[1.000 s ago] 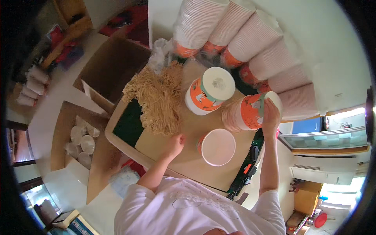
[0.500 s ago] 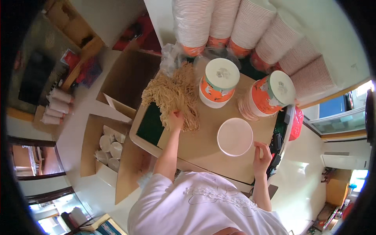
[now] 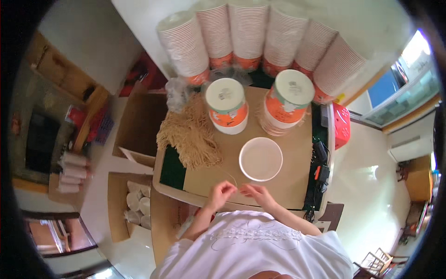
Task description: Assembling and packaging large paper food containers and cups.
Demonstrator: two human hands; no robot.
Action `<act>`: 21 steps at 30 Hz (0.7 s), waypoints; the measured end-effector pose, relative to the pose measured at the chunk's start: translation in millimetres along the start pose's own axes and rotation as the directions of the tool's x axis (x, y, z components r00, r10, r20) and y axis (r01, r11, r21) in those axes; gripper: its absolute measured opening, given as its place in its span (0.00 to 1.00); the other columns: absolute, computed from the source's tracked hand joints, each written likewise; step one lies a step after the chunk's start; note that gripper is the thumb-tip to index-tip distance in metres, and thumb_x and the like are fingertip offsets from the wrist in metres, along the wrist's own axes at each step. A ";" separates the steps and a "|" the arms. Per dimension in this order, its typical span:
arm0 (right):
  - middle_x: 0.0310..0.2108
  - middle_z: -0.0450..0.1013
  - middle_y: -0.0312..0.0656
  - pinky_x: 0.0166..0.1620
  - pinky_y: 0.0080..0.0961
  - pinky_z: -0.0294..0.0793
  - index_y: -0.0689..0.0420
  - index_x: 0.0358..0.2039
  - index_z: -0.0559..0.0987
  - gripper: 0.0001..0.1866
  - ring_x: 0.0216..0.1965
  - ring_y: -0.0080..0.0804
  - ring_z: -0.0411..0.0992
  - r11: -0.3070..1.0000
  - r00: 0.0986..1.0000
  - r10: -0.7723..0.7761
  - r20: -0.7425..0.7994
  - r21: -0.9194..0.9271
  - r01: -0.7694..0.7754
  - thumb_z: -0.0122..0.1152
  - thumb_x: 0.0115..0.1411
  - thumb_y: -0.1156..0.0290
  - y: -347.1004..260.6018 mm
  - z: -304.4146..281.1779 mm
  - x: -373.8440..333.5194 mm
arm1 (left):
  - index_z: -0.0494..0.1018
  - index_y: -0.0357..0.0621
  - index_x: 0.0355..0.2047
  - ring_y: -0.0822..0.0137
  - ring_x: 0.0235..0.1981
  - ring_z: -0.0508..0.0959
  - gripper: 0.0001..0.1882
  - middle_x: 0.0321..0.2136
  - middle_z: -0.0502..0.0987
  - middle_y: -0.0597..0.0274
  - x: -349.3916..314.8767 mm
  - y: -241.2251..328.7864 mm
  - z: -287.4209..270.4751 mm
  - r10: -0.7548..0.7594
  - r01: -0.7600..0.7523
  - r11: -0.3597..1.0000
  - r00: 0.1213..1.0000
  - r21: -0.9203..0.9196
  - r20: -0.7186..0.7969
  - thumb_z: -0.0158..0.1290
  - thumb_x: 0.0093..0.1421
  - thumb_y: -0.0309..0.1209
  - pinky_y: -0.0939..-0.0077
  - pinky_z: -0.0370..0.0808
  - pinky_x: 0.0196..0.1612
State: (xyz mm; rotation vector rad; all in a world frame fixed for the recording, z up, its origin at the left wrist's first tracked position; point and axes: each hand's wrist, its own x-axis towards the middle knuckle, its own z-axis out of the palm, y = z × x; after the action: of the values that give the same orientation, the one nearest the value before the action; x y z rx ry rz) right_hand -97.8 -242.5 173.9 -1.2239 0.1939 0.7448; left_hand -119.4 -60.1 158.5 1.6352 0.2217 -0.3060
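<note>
Just beyond the table's front edge, my left hand (image 3: 221,194) and my right hand (image 3: 258,194) meet, fingertips pinched close together. A thin beige string (image 3: 231,176) curves up from between them, and both hands seem to hold its end. Ahead of my right hand an open white paper bucket (image 3: 261,159) stands upright. The tangled pile of beige strings (image 3: 189,137) lies at the left of the table. Behind it are an orange-and-white bucket (image 3: 227,111) turned bottom up and, to its right, a second upturned stack of buckets (image 3: 289,100) with strings hanging round its lower rim.
Tall stacks of white buckets (image 3: 248,35) line the back of the table against the wall. A cardboard sheet (image 3: 292,186) covers the tabletop. Black cables and a power strip (image 3: 321,174) lie along the right edge. An open carton of buckets (image 3: 120,204) sits on the floor at left.
My left hand has left the string pile and come back toward me with a string. My right hand has moved left from beside the open bucket to meet it. The view has shifted.
</note>
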 end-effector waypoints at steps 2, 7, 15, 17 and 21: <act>0.30 0.72 0.37 0.37 0.18 0.68 0.64 0.35 0.74 0.12 0.32 0.22 0.69 0.999 0.999 -0.027 0.024 -0.039 0.028 0.51 0.58 0.67 0.2 3.1 5.8 | 0.73 0.38 0.27 0.78 0.19 0.71 0.03 0.18 0.73 0.68 -11.5 4.5 17.7 -0.003 0.001 0.999 0.998 0.040 0.061 0.52 0.52 0.24 0.83 0.69 0.24; 0.27 0.71 0.36 0.35 0.18 0.68 0.63 0.30 0.74 0.12 0.29 0.21 0.68 0.994 0.995 -0.051 0.084 0.104 0.043 0.50 0.59 0.66 -15.2 1.7 14.4 | 0.73 0.36 0.29 0.76 0.23 0.74 0.05 0.19 0.75 0.63 -17.1 -3.6 29.0 0.119 -0.124 0.978 0.992 0.168 0.039 0.53 0.51 0.24 0.80 0.71 0.27; 0.30 0.71 0.38 0.39 0.19 0.70 0.61 0.34 0.72 0.07 0.34 0.23 0.69 0.952 0.991 -0.089 0.096 0.301 0.056 0.50 0.58 0.71 -56.8 -16.0 -1.7 | 0.73 0.39 0.26 0.71 0.21 0.75 0.06 0.20 0.75 0.59 -8.6 -4.6 34.6 0.061 -0.079 0.969 0.994 0.233 0.086 0.54 0.51 0.29 0.77 0.71 0.27; 0.30 0.70 0.39 0.38 0.19 0.70 0.61 0.34 0.71 0.06 0.33 0.24 0.70 0.911 0.987 -0.156 0.034 0.391 0.131 0.48 0.58 0.74 -68.8 -22.7 -2.6 | 0.73 0.41 0.24 0.66 0.21 0.75 0.06 0.21 0.75 0.58 -5.4 1.9 36.5 0.060 -0.103 0.897 0.992 0.430 0.111 0.54 0.49 0.31 0.74 0.71 0.26; 0.30 0.71 0.42 0.36 0.19 0.71 0.60 0.37 0.69 0.07 0.30 0.25 0.70 0.850 0.965 -0.262 0.024 0.478 0.219 0.47 0.58 0.76 -85.9 -28.1 -1.7 | 0.73 0.42 0.23 0.62 0.21 0.75 0.05 0.21 0.75 0.58 -2.2 -3.9 33.3 0.121 -0.225 0.830 0.966 0.511 0.228 0.55 0.47 0.30 0.71 0.71 0.27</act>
State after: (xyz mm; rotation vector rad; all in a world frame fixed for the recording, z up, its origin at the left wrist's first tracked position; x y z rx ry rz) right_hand -39.7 -280.6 231.7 -0.7272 0.1341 0.4895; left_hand -124.8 -92.9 153.2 2.1487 -0.1783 -0.4025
